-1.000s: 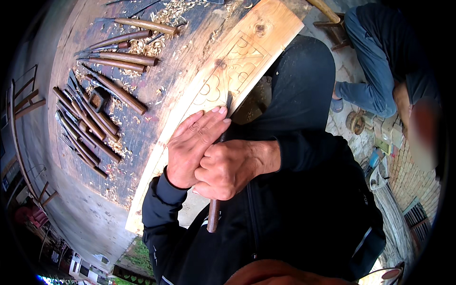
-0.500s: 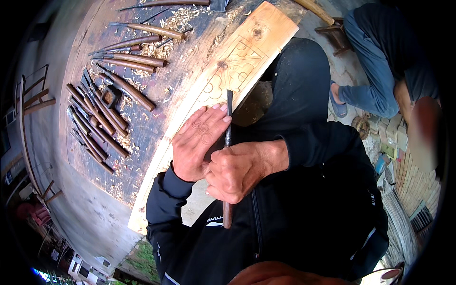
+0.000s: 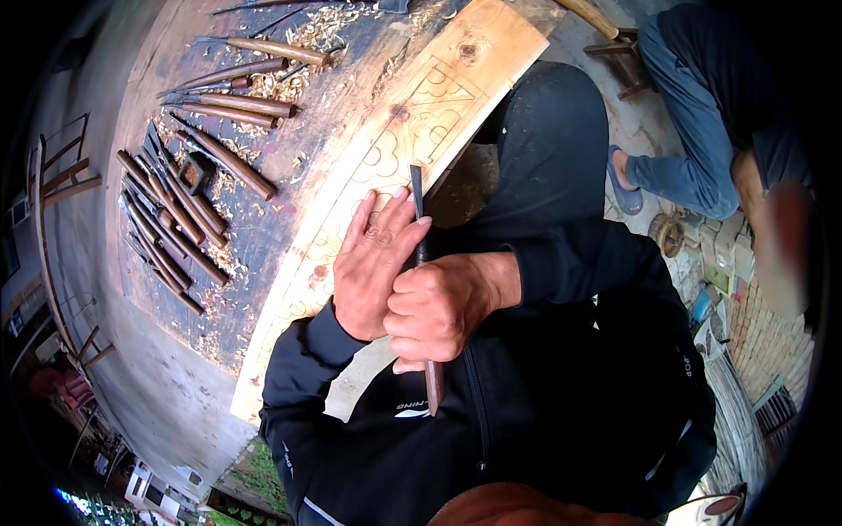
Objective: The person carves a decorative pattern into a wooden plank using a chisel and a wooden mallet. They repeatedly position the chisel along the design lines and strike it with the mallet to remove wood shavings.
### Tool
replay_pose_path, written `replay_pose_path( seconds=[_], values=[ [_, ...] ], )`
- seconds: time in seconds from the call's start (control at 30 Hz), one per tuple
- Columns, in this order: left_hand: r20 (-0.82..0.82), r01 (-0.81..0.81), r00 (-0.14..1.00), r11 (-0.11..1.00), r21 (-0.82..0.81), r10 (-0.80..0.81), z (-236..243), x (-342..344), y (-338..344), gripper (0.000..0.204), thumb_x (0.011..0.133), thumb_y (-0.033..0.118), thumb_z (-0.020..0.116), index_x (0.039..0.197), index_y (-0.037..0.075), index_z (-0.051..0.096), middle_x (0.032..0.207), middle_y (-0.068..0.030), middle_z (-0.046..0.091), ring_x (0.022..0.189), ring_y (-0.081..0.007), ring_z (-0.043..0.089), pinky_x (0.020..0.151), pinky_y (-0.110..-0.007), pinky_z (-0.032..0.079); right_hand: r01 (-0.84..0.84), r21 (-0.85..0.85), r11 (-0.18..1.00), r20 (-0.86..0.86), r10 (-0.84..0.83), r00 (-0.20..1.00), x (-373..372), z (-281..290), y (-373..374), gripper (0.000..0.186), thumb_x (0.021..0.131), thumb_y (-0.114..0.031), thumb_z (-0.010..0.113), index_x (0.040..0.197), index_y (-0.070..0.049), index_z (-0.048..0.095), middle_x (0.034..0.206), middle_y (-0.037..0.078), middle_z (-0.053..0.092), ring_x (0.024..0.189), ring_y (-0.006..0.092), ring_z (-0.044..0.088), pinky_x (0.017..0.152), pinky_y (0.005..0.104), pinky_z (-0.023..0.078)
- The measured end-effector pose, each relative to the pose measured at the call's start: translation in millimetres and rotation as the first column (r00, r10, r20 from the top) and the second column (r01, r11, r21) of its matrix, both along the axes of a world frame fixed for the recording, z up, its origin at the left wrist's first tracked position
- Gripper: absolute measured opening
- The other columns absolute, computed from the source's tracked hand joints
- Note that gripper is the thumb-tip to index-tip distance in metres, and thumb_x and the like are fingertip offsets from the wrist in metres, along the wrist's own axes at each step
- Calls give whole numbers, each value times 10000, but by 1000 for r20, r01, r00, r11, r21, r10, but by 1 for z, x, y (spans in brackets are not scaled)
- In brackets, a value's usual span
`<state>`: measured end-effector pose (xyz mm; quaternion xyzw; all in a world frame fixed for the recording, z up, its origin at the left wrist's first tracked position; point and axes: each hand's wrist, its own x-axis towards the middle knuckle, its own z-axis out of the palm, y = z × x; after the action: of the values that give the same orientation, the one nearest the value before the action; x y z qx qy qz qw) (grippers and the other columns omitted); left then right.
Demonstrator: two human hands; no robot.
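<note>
A long pale wooden board with curved and straight pattern lines cut or drawn on it runs slantwise along the bench edge. My left hand rests flat on it, fingers spread, its thumb beside the shaft of a chisel. Wrapped round that chisel is my right hand, close against the left one. The wooden end of the handle sticks out below my right fist, toward my jacket. The flat dark blade points away from me, its tip over the patterned part of the board; whether it touches the wood I cannot tell.
Several wooden-handled carving tools lie on the dark workbench to the left, among wood shavings. Another person's leg and sandal are at the right, near a small wooden stool. A wooden mallet-like handle shows at the top.
My left hand's fingers have spread apart, and the hand has shifted slightly right. The chisel has tilted, its handle end swinging a little right. The bench and tools appear slightly further left in view.
</note>
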<state>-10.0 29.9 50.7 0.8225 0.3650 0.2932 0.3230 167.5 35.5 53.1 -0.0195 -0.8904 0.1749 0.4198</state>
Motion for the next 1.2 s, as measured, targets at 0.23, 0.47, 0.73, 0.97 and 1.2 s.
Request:
replay_pose_path(
  seconds=[0.23,0.47,0.73,0.97,1.2],
  values=[
    [0,-13,1000,998,55,13,-4,-1,-2,532,859,149,721,1354,-41,686,1482,-329,631,1452,-462,587,1261,-637,348,-19,-10,1000,6,19,1000,-1,-2,1,438,839,-375,821,609,-109,560,624,10,533,551,171,572,528,319,455],
    [-33,-12,999,998,61,14,-3,0,-2,555,840,157,736,1355,-45,692,1484,-333,629,1452,-461,588,1257,-634,356,-41,-41,998,-26,40,999,-2,-6,2,437,825,-373,834,605,-113,561,617,13,526,542,175,573,524,329,472],
    [-36,-8,999,999,37,9,-2,-1,-1,564,834,158,734,1354,-56,694,1488,-333,626,1460,-461,580,1254,-606,378,-56,-35,998,-27,55,998,-1,-5,5,423,814,-353,836,599,-112,563,620,13,529,551,175,580,524,325,474],
    [2,-10,1000,1000,4,10,-5,-1,0,547,866,143,720,1370,-64,683,1493,-335,622,1468,-463,571,1248,-591,393,-61,10,998,-63,62,996,-5,-7,10,386,819,-300,802,594,-105,556,603,8,521,552,167,571,520,328,462],
    [17,-15,1000,999,-38,16,-4,-2,1,526,886,126,700,1376,-67,679,1498,-328,622,1475,-456,566,1252,-582,392,-41,67,997,-89,47,995,-8,-13,9,368,821,-259,758,585,-124,509,585,-3,509,533,150,544,493,326,414]
  ],
)
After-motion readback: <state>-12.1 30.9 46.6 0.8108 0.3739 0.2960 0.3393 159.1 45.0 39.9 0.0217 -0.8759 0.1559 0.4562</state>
